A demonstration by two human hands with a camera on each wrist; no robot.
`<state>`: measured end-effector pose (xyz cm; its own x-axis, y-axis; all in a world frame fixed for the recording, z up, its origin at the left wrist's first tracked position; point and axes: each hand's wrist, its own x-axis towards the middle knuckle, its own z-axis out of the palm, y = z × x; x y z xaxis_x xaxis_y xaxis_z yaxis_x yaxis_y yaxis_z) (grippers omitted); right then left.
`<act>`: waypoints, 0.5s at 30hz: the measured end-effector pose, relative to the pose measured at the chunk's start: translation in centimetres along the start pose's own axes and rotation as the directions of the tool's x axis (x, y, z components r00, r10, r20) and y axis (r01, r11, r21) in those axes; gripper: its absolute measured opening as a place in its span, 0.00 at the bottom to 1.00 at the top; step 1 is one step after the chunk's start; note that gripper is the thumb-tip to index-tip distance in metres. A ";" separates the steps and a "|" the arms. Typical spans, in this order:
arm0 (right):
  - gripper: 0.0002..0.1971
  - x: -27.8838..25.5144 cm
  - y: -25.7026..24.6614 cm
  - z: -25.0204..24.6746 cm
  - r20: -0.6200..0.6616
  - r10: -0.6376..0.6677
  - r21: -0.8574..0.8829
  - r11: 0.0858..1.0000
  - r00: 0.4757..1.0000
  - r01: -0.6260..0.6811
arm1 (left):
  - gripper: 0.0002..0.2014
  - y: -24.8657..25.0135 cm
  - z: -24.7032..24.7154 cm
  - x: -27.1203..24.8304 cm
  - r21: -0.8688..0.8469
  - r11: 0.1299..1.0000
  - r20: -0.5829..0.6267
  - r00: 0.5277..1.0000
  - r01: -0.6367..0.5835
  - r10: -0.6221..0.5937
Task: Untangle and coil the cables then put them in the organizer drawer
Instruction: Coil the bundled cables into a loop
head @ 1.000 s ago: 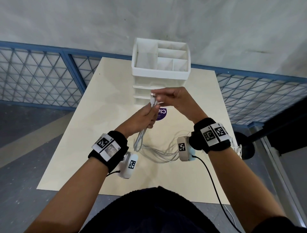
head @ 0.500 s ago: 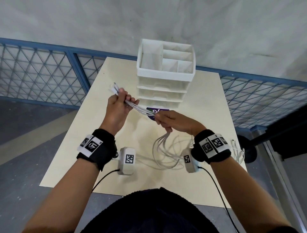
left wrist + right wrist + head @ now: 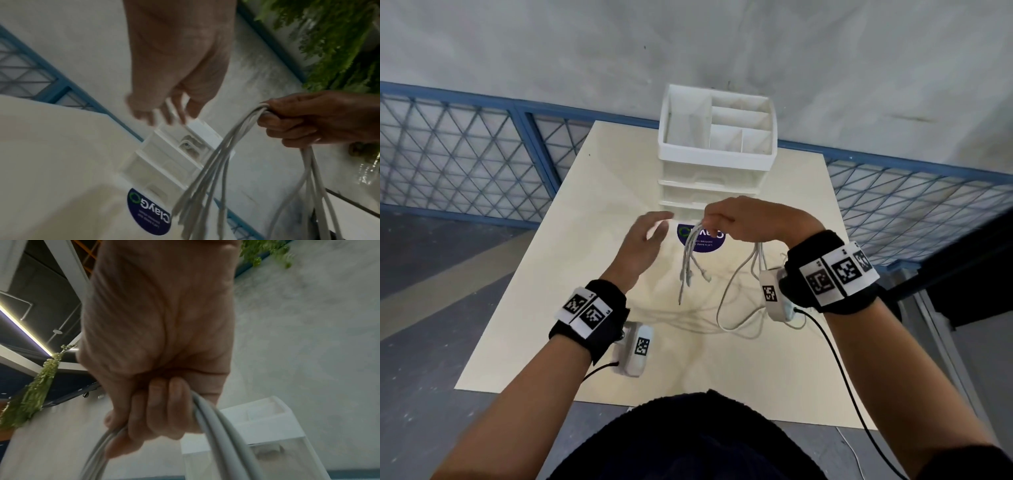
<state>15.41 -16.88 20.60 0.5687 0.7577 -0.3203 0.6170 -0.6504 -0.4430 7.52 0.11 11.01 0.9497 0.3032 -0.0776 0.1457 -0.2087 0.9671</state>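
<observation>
My right hand (image 3: 726, 219) grips a bunch of white cables (image 3: 690, 260) above the table, in front of the white organizer (image 3: 717, 156). The cable ends hang down to the left of the fist, and loops trail onto the table (image 3: 736, 318). The right wrist view shows the fingers (image 3: 164, 410) curled round the cables (image 3: 218, 431). My left hand (image 3: 650, 233) hovers just left of the bunch with fingers spread and blurred, holding nothing; in the left wrist view this hand (image 3: 164, 112) is apart from the cables (image 3: 216, 170). The organizer's drawers (image 3: 709, 192) look closed.
The organizer has open top compartments (image 3: 739, 113) and stands at the far middle of the pale wooden table (image 3: 551, 291). A round purple sticker (image 3: 702, 240) lies in front of it. A blue mesh fence (image 3: 465, 164) runs behind the table. Black wrist-camera leads (image 3: 839, 359) hang from the wrists.
My left hand has let go of the cable ends, which now hang down. It has swung back toward the bunch. My right hand has risen with the cables toward the organizer.
</observation>
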 end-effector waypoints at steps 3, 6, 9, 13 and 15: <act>0.15 0.0 -0.8 0.2 0.037 -0.028 0.000 1.000 0.999 0.028 | 0.27 2.7 1.2 -1.1 -0.114 0.992 0.267 0.960 -0.056 0.085; 0.15 -0.6 -0.8 -0.7 0.000 -0.027 0.062 0.998 1.000 0.027 | 0.35 2.6 2.0 -1.6 -0.133 0.990 0.380 0.925 0.044 0.010; 0.16 -1.6 0.3 -2.4 -0.040 -0.003 0.163 0.987 0.999 0.010 | 0.28 1.5 1.7 -2.5 -0.169 0.972 0.453 0.889 0.160 -0.067; 0.20 -2.0 2.4 -2.7 -0.086 0.042 0.297 0.955 0.995 -0.015 | 0.22 2.3 0.6 -2.8 -0.353 0.918 0.448 0.894 0.178 -0.001; 0.21 -2.3 4.2 -1.9 -0.118 0.062 0.409 0.912 0.991 -0.008 | 0.21 3.2 -0.9 -2.2 -0.426 0.893 0.381 0.924 0.144 0.033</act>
<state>17.70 -21.41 21.07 0.6659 0.7043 -0.2462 0.3355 -0.5774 -0.7443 5.64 -0.35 14.49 0.9879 -0.0810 -0.1323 0.1488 0.2535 0.9558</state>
